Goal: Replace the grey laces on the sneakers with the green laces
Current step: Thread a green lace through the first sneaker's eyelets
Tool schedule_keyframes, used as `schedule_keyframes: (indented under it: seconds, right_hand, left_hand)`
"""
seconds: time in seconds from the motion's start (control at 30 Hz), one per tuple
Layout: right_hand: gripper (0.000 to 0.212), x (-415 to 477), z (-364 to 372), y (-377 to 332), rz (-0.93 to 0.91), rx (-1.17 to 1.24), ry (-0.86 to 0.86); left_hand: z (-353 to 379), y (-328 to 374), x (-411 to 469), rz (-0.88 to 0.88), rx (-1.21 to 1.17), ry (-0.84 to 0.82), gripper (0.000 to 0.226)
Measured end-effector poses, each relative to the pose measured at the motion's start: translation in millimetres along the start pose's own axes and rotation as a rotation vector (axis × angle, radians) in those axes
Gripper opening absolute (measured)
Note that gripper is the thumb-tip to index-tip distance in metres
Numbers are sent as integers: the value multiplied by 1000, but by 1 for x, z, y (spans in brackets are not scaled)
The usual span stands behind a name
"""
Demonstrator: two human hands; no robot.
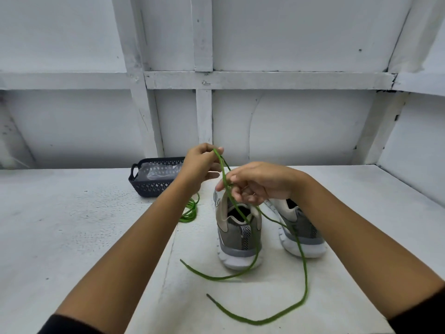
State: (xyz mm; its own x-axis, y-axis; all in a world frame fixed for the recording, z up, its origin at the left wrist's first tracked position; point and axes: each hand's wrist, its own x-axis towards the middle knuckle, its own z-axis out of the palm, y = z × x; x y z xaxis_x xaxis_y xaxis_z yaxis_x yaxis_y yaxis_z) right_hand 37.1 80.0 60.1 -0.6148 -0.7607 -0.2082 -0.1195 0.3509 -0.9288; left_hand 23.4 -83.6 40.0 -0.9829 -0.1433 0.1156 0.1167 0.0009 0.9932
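Two grey and white sneakers stand heel-toward-me on the white table, the left sneaker (237, 235) and the right sneaker (302, 233). My left hand (201, 166) is raised above them and pinches the folded top of a green lace (258, 320). My right hand (257, 183) pinches the same lace just below, over the left sneaker's opening. Both strands hang past the shoes, and their ends lie on the table in front. A second green lace (191, 210) lies bunched left of the left sneaker, partly hidden by my left forearm.
A dark perforated basket (149, 183) holding something pale and crinkled sits at the back of the table, left of my left hand. The white wall with wooden battens rises right behind the table (72, 225). A side wall closes the right edge.
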Motion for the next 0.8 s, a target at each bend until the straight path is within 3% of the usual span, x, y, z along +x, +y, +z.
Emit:
schedule_keyframes:
  seconds: [0.1,0.2,0.33,0.43,0.53,0.63,0.8]
  right_hand:
    - [20,10,3,-6,-65,43,-24]
    - [21,18,0,-17,-123,160,122]
    - [26,36,-18,-35,-179,546,416]
    - [31,54,-31,-36,-198,757,576]
    - [29,63,-39,-28,-159,818,660]
    - [31,61,-34,-17,23,634,588]
    - [52,44,-24,-6,226,166,221]
  left_hand:
    - [-5,-7,1,-74,-159,-31,8]
    - [-10,-19,-4,-200,-362,-132,3]
    - [-12,-25,-24,-337,-539,-400,33]
    - [-15,-21,-37,-316,-510,-551,34]
    - [-17,-13,-36,-226,-470,-548,19]
    - [-19,-6,-24,-175,-550,-404,11]
    - [-25,0,4,-167,-694,-176,19]
